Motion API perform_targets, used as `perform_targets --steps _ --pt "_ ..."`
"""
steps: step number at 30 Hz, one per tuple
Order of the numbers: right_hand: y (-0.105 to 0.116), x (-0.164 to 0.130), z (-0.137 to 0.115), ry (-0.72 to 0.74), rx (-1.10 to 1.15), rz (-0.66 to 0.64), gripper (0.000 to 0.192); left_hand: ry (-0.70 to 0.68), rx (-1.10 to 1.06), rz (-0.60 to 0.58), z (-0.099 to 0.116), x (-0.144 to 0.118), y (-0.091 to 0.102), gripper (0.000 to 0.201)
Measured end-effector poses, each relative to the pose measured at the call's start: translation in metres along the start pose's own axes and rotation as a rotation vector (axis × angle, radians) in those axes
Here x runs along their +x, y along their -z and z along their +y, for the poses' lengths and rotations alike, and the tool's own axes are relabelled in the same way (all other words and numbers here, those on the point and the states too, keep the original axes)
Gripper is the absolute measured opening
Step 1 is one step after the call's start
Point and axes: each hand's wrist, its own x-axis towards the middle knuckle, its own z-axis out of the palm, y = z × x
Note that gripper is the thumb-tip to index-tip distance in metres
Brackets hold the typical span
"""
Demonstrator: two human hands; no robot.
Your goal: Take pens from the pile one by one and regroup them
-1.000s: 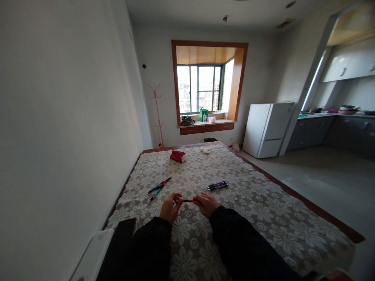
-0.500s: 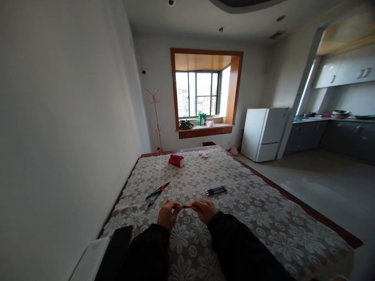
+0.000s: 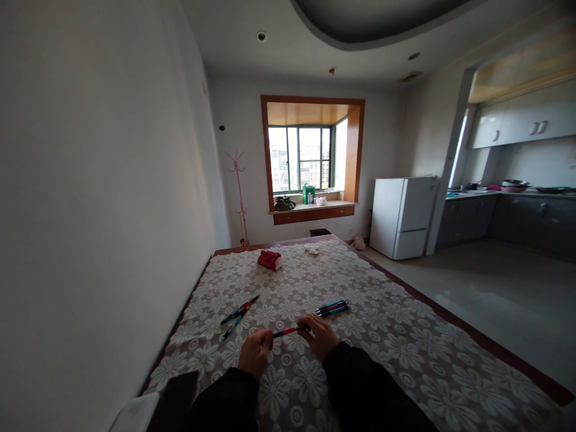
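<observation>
On the lace-covered surface I see both hands, my left grip and right grip, pinching one red pen; loose pens and bundled pens lie beyond, tips unclear.

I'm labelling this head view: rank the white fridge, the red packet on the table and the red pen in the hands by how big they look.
1. White fridge, plainly the largest.
2. Red pen, held by the left hand and right hand; it looks longer than the packet, though it is nearer the camera.
3. Red packet, farther off; the order of 2 and 3 is unsure.

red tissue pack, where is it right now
In the head view the red tissue pack lies far up the floral tablecloth, left of centre, beyond the loose pens.
</observation>
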Motion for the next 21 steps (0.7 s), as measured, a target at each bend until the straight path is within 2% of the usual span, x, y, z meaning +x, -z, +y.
perform_targets --steps 4,9,12,16,19,21 --pt "0.001 0.000 0.005 -0.039 0.021 -0.012 0.015 -0.019 0.001 0.078 -0.007 0.001 -0.002 0.050" --pt "-0.003 -0.002 0.010 -0.194 0.133 -0.080 0.019 -0.149 0.027 0.029 -0.004 0.001 0.003 0.050" --pt "-0.006 0.000 0.013 -0.341 0.400 -0.043 0.027 -0.152 0.014 0.050 0.000 0.000 0.005 0.048" --pt "-0.010 0.004 0.015 -0.485 0.897 0.029 0.044 -0.144 0.021 0.057 0.000 0.001 0.005 0.037" --pt "-0.012 0.004 0.014 -0.550 1.227 0.008 0.048 -0.157 0.026 0.054 0.000 0.002 0.005 0.037" --pt "-0.013 0.002 0.014 -0.565 1.362 -0.022 0.045 -0.169 0.022 0.042 0.001 0.002 0.006 0.036"
